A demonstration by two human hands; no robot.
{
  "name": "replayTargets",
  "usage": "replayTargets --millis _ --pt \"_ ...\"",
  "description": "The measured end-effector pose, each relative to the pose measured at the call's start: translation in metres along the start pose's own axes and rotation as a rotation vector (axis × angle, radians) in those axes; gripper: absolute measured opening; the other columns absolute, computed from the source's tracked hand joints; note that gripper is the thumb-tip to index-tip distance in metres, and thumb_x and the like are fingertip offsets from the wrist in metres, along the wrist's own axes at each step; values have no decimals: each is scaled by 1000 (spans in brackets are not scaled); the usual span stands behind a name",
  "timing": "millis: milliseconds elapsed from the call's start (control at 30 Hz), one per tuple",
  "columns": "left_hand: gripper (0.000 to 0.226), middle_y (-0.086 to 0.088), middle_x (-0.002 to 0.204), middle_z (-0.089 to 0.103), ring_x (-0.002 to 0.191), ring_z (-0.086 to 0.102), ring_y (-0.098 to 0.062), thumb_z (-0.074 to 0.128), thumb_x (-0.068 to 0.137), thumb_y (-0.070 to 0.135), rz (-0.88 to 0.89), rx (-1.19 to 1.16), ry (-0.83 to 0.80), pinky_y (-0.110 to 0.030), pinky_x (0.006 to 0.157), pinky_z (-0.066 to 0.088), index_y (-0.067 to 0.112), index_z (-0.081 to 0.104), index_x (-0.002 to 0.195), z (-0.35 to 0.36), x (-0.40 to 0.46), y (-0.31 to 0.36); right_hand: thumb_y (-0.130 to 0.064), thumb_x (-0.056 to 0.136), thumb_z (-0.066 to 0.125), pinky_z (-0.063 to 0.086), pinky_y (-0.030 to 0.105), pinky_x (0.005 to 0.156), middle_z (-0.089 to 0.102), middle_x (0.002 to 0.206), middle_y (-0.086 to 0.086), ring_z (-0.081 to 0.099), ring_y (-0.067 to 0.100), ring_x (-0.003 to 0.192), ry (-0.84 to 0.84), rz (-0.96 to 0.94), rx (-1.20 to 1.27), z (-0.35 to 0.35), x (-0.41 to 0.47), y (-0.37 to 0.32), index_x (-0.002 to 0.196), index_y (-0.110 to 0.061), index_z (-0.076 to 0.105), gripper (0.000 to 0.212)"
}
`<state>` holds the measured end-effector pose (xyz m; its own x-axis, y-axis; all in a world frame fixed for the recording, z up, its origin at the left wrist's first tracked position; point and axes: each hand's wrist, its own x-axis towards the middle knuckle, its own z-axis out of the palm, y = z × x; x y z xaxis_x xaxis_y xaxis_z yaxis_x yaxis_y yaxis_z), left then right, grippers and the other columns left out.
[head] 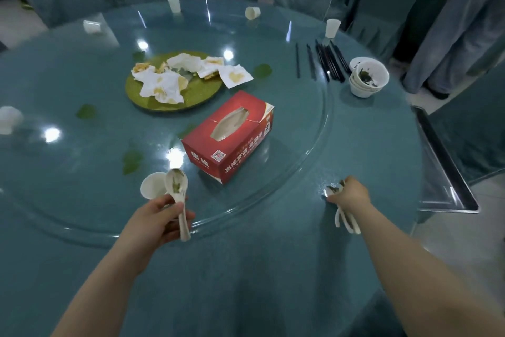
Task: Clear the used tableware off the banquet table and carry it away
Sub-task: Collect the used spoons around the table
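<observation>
View from above a round desk draped in teal cloth, with a glass turntable in its middle. The left hand hovers over the near rim of the glass, its fingers clamped on a soiled white spoon, bowl pointing away, handle slanting back toward the person. A small white cup lies on its side just beyond that hand, the nearest loose piece. The right hand, arm stretched forward, rests low at the cloth with fingers closed round a bundle of spoons, handles trailing back. Stacked dirty bowls and black chopsticks lie well beyond it, chopsticks pointing away.
</observation>
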<state>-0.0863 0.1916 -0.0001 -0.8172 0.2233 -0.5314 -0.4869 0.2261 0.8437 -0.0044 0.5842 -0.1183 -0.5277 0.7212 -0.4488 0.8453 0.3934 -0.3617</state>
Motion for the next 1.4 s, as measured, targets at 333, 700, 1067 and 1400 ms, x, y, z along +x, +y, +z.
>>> replayTargets --millis 333,700,1067,1400 --pt "11 -9 78 75 68 70 -18 51 96 11 29 -35 -60 -23 54 55 12 61 103 -25 -56 -33 -15 84 58 41 22 51 54 62 7 52 19 55 -157 -73 383 39 -102 11 68 -9 55 17" --pt "12 -8 81 74 70 66 -21 50 97 12 31 29 -312 -28 61 54 10 59 105 -3 -143 -91 -9 93 53 52 31 64 60 75 9 62 22 66 -150 -136 981 35 -296 32 84 -8 57 10" --pt "16 -10 91 75 80 70 -22 48 99 15 73 196 -594 -29 66 55 11 56 111 90 -227 -115 -12 96 48 43 26 59 55 74 2 52 13 63 2 -78 1179 -24 -377 146 104 -11 59 13" --pt "15 -5 82 76 66 71 -13 48 99 14 139 203 -771 -24 55 54 13 60 107 290 -335 -146 0 84 42 35 31 55 44 70 8 42 20 59 265 50 1229 -129 -428 370 85 -13 54 18"
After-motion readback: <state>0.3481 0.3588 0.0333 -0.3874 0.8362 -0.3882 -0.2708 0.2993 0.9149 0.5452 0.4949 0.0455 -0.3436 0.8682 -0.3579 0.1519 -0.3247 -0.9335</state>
